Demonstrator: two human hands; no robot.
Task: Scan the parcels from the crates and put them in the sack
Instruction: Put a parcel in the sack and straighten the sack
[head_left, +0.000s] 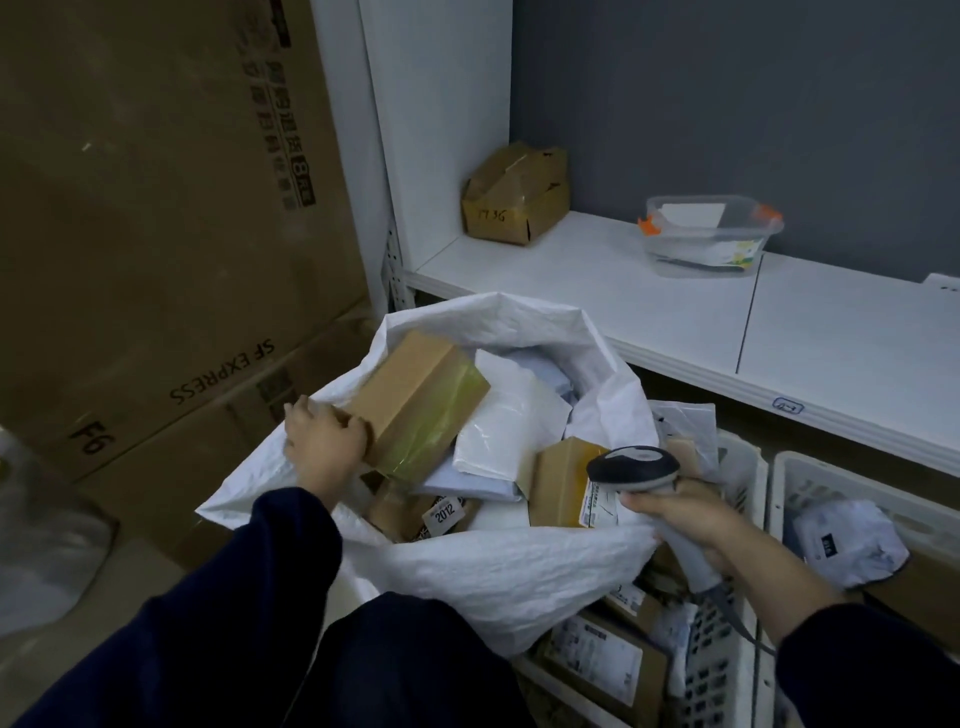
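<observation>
My left grip (324, 441) is clamped on the near end of a taped brown cardboard box (415, 400), tilted over the white woven sack (493, 566) at 10 o'clock (mailers and boxes heaped inside). My right grip (685, 519) is curled tight round a grey handheld scanner (634, 467) at 3 o'clock, above the white plastic crates (717, 675).

White shelf (597, 291) carries a dented cardboard box (517, 195) and a clear tub (709, 236) — big cartons (156, 208) stacked left.

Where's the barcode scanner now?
Head view, lower right: the grey handheld barcode scanner is in the right hand, over the right rim of the white woven sack.
</observation>
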